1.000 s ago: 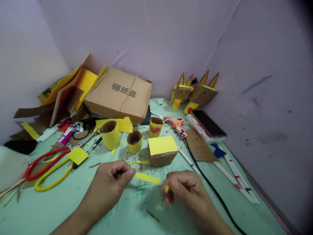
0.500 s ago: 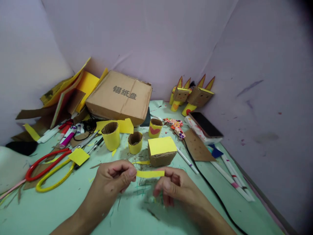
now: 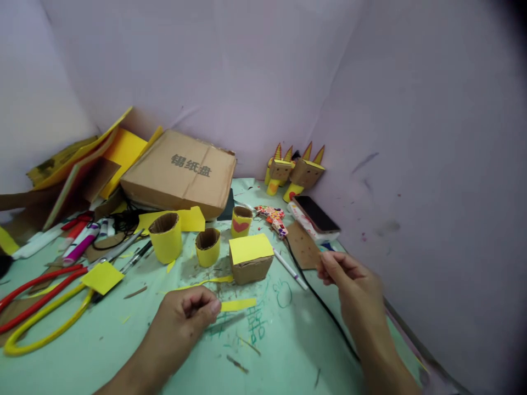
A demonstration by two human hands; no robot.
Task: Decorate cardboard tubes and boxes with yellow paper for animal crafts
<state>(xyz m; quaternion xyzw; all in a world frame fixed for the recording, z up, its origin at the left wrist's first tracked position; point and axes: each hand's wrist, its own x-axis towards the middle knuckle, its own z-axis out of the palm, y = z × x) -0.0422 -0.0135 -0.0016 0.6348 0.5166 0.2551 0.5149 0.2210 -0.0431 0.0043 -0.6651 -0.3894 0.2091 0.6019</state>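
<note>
My left hand (image 3: 186,318) rests low on the green table (image 3: 102,351), its thumb and forefinger pinched on one end of a short yellow paper strip (image 3: 239,304). The strip's other end is free and lies just above the table. My right hand (image 3: 349,282) is off to the right, near a flat brown cardboard piece (image 3: 302,249) and over a black cable (image 3: 323,304). Its fingers are curled together, and what they hold, if anything, I cannot make out. A small cardboard box with a yellow top (image 3: 250,257) stands just behind the strip.
Three yellow-wrapped tubes (image 3: 165,237) (image 3: 208,247) (image 3: 241,220) stand behind the small box. Red- and yellow-handled scissors (image 3: 41,307) lie at left, with markers and yellow sheets behind them. At the back are a large cardboard box (image 3: 181,173), two horned cardboard figures (image 3: 294,173) and a phone (image 3: 316,214).
My right hand has let go of the yellow strip and moved right and away toward the brown cardboard piece. My left hand keeps the strip, now lower. The view has swung right.
</note>
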